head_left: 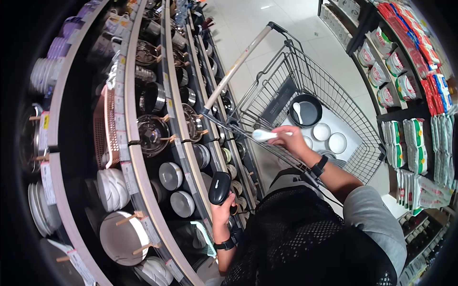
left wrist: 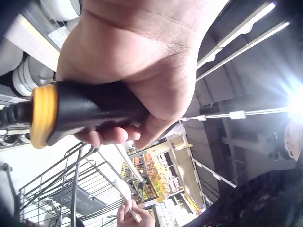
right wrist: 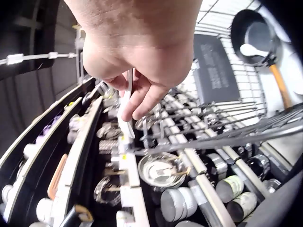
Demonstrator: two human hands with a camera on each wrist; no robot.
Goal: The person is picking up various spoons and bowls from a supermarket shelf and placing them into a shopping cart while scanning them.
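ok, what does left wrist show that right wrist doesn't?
Left wrist only: the left hand gripping a black scanner handle with a yellow ring, ceiling lights overhead. Right wrist only: the frying pan in the cart with a white spoon in it, and lidded pots on the shelves. Both: the right hand pinching a white spoon, and the wire cart.

Left hand (head_left: 223,209): forearm raised from low in the head view, watch-banded wrist bent, fingers curled tight round something it holds. Right hand (head_left: 289,139): arm extended forward, elbow bent, band on wrist, fingers (right wrist: 137,101) pinching something it holds, knuckles up.
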